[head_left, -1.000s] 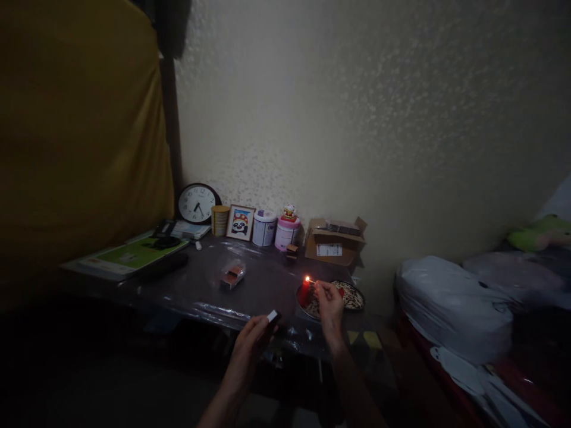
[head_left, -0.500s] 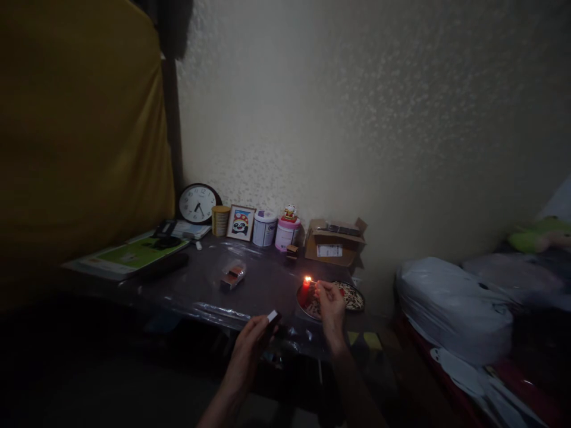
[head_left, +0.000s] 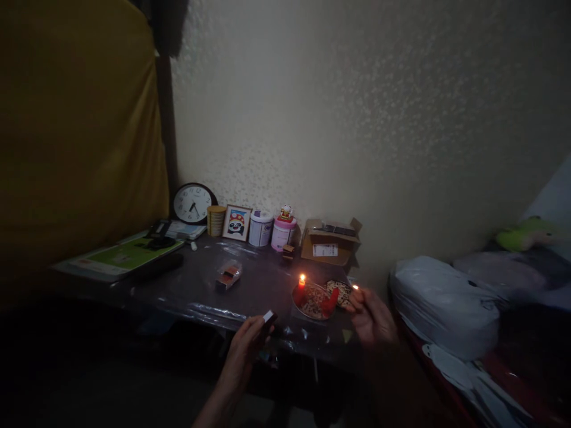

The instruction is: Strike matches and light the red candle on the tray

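Observation:
My left hand holds a small dark matchbox with a white end over the table's front edge. Between the fingers of my right hand is a match with a burning tip, right of the dish. A red candle stands lit at the left of a round dish of grainy material. Another red candle, with no flame visible, leans at the dish's right side. Behind it lies a second speckled dish, partly hidden.
Along the wall stand a clock, a framed panda picture, two tubs and an open cardboard box. A plastic-wrapped pack lies mid-table. Green papers are at left, a white bag at right.
My right hand has moved right, away from the lit candle, carrying the burning match. The second red candle has come into fuller view. The camera view has shifted slightly.

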`<action>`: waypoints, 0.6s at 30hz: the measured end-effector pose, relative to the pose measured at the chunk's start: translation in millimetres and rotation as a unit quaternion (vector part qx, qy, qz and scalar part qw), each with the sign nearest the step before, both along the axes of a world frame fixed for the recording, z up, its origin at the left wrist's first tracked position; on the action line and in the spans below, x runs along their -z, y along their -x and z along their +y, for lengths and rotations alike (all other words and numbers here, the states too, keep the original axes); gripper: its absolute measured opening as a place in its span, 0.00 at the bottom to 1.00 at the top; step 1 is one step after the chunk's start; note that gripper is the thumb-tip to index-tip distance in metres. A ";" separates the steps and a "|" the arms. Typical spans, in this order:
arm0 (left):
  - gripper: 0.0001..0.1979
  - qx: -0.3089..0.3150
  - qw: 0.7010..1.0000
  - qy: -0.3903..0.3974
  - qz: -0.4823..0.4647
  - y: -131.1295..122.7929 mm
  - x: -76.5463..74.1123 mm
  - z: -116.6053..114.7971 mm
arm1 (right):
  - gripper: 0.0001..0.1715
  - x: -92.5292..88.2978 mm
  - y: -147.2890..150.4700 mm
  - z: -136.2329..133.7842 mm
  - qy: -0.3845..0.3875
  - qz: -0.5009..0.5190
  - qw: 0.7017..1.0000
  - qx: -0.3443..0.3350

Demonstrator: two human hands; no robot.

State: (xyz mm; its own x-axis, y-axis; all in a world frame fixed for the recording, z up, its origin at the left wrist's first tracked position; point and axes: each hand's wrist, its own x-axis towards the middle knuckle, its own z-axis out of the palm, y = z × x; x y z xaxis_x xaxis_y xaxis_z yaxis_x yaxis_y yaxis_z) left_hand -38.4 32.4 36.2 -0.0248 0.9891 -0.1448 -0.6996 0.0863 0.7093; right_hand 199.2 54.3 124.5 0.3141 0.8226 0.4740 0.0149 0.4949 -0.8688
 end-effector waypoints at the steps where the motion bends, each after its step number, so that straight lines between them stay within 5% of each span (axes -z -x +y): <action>1: 0.15 0.004 1.000 -0.002 -0.001 0.1 -0.2 -0.6 | 0.21 2.3 -11.1 -2.0 0.022 -0.022 1.000 0.007; 9: 0.16 0.012 1.000 -0.007 0.015 -1.3 5.5 0.7 | 0.17 35.8 -81.9 -9.0 0.096 -0.115 0.983 0.110; 13: 0.15 0.021 1.000 -0.007 0.018 -3.4 4.6 -0.4 | 0.13 50.3 -88.6 -12.2 0.111 -0.136 0.978 0.111; 18: 0.14 0.023 1.000 0.001 0.013 -3.5 0.8 -1.2 | 0.13 70.7 -95.4 -5.1 0.144 -0.123 0.956 0.225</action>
State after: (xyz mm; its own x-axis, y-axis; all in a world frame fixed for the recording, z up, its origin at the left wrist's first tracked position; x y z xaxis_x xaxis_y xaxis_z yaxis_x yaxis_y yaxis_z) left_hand -34.9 31.2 35.4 0.0176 0.9891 -0.1464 -0.6756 0.1197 0.7275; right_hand 294.7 49.1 53.8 0.5751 0.7376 0.3539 0.3915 0.1316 -0.9107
